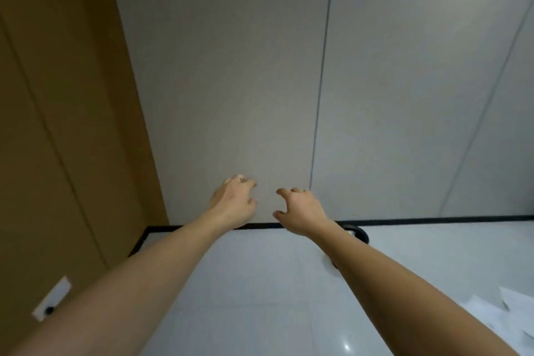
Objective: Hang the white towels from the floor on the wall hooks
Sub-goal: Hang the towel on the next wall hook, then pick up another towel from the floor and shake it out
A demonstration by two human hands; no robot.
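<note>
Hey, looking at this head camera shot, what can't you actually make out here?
- Wall hooks: none in the head view.
- White towels: cut off by the right and bottom edges; count unclear.
- Dark round object on the floor: mostly hidden behind the right forearm.
- Left hand, right hand: both empty, fingers curled, slightly blurred.

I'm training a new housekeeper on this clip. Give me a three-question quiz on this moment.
1. True or false: the left hand is gripping a towel.
2. Where does the white towel lie? A) on a wall hook B) on the floor at lower right C) over the right hand
3. Fill in: the panel on the left, beside the grey wall, is coloured ____.

Key: 1 false, both hands are empty with fingers curled. 2 B. 3 brown.
</note>
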